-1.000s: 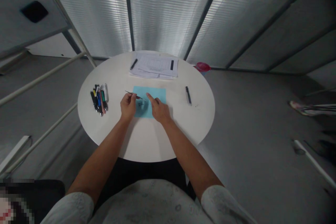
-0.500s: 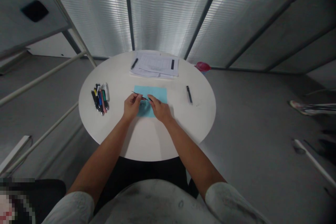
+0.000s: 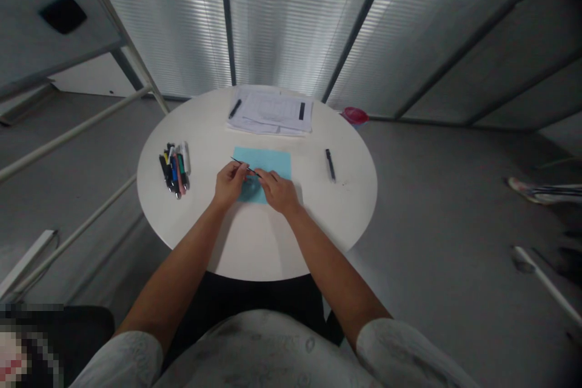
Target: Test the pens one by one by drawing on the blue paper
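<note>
Over the blue sheet of paper (image 3: 278, 159), my left hand (image 3: 230, 183) pinches a thin dark rod (image 3: 238, 160) that looks like a pen refill. The rod slants down to the right, its far tip sticking out past the left fingertips. My right hand (image 3: 278, 191) is closed at the rod's other end, its thumb and fingers pressed together there. Whether a small dark part sits inside the right fingers is hidden. Both hands are close together, just above the paper. A dark pen (image 3: 330, 165) lies apart on the right.
The round white table (image 3: 264, 242) carries a bunch of pens and markers (image 3: 175, 170) at left. Stacked papers (image 3: 273, 112) with a black pen (image 3: 235, 109) lie at the back. A pink basin-like object (image 3: 354, 115) is beyond the table; a metal frame (image 3: 77, 142) stands at left.
My right hand has moved slightly left, closer to the left one, and its fingertips now meet the rod's end. A small dark piece seen in the right fingers earlier is now covered.
</note>
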The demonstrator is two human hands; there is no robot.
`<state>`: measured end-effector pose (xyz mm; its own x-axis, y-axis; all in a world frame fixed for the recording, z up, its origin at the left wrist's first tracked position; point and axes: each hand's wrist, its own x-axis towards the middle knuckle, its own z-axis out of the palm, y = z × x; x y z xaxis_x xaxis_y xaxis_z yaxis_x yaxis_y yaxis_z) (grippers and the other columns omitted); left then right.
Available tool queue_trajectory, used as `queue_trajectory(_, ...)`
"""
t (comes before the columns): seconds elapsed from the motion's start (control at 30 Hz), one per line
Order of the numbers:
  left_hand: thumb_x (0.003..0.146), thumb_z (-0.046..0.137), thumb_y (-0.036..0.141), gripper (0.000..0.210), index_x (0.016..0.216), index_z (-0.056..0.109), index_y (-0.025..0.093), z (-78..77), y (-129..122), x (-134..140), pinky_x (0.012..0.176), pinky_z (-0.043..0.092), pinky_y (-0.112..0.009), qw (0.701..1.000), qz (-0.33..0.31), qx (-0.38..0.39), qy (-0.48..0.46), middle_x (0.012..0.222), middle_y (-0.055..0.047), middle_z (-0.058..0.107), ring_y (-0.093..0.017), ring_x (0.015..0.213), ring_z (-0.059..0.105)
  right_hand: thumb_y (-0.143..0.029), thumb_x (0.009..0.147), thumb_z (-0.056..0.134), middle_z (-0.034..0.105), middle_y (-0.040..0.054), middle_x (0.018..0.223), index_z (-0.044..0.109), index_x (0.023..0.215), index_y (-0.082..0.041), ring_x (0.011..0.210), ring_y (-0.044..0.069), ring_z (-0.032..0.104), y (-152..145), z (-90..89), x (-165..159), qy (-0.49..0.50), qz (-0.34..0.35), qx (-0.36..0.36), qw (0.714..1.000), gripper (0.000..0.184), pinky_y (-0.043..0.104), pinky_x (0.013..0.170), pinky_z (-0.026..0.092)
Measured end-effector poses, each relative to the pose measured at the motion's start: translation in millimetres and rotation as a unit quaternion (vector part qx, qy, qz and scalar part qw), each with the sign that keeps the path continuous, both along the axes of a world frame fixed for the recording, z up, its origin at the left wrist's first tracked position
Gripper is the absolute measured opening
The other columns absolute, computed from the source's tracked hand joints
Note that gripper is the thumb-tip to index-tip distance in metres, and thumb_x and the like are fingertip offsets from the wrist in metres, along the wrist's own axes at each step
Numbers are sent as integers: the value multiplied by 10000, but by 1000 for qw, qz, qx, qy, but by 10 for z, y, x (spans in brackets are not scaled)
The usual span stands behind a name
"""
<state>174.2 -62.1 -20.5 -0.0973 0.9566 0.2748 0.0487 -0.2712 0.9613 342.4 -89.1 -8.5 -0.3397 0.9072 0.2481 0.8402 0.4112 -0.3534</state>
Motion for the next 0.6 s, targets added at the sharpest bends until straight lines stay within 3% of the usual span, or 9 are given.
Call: queue_trajectory(0.6,848,606,415,233,832,653,187,-28,63,-35,587,453,-252,998,44,-16,-48,686,-40,685,-103,560,551,-377,1020,281,659,63,1092,519,1370,-284,925,156,608,48,-60,45,29,15,10,999,434,217,752,441)
